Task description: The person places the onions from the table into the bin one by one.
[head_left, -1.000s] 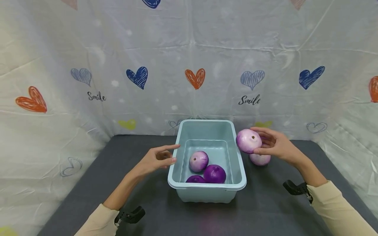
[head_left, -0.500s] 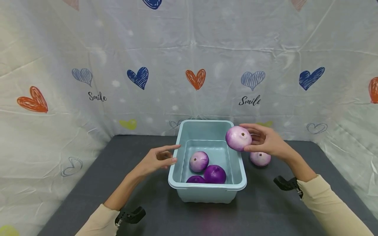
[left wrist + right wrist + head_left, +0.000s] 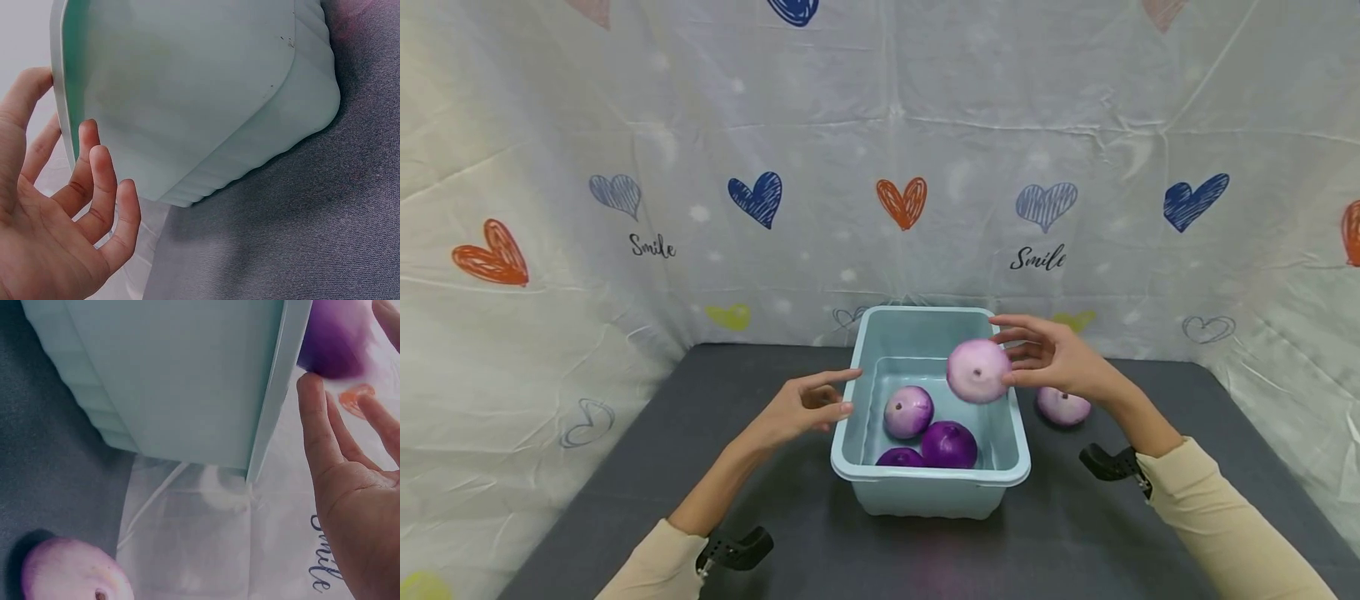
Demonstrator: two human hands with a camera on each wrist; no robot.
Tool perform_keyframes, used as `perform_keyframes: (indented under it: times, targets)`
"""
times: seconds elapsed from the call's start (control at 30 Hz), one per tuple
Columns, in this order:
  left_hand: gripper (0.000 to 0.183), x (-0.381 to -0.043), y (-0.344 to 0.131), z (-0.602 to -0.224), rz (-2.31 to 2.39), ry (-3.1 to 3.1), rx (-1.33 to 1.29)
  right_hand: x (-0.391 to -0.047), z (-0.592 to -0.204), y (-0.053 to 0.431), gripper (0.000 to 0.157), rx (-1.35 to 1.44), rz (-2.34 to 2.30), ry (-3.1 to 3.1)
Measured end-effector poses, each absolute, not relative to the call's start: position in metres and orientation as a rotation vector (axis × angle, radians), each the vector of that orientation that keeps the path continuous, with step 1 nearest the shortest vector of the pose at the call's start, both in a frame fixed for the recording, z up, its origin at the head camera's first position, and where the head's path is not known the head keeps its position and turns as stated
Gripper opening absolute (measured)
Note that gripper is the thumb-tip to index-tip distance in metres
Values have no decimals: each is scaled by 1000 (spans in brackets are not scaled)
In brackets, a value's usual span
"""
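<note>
Over the right part of a light blue plastic bin (image 3: 928,492), a purple onion (image 3: 977,372) is in the air, blurred in the right wrist view. My right hand (image 3: 1060,360) is at the bin's right rim, its fingers spread and loosely bent; in the right wrist view the onion shows apart from the fingertips (image 3: 310,381). Inside the bin lie a pale purple onion (image 3: 908,412), a dark purple onion (image 3: 950,445) and another dark onion (image 3: 900,457), partly hidden by the front wall. My left hand (image 3: 801,408) touches the left rim with relaxed fingers.
One more onion (image 3: 1063,407) sits on the dark grey tabletop (image 3: 760,517) to the right of the bin, below my right hand. A white curtain (image 3: 827,142) printed with hearts hangs behind and at the sides.
My right hand has carried the onion leftward from beside the bin to above it, and its fingers have let the onion go. The left hand has stayed at the rim.
</note>
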State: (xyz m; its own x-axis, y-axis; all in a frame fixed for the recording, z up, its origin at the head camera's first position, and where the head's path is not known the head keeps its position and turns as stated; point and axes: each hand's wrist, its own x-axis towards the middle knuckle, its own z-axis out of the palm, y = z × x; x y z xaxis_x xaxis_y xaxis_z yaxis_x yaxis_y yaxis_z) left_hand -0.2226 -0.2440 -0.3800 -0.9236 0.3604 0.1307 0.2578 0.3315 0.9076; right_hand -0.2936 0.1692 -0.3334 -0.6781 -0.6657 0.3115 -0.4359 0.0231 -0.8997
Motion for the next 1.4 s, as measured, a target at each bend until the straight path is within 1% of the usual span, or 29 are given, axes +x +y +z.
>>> perform_keyframes:
  times: [0.37, 0.53, 0.93, 1.2, 1.4]
  targets:
    - [53, -222, -244, -379, 1681, 2474, 558, -294, -339, 189, 60, -1126, -1720, 2138]
    - [53, -221, -243, -378, 1681, 2470, 574, -291, -348, 209, 55, -1052, -1717, 2235]
    - [54, -221, -243, -379, 1695, 2455, 564, -279, -376, 259, 49, -831, -1728, 2419]
    - [52, -221, -244, -382, 1681, 2463, 566, -276, -399, 274, 59, -702, -1640, 2567]
    - [53, -221, -242, -381, 1690, 2453, 548, -278, -414, 279, 64, -664, -1591, 2635]
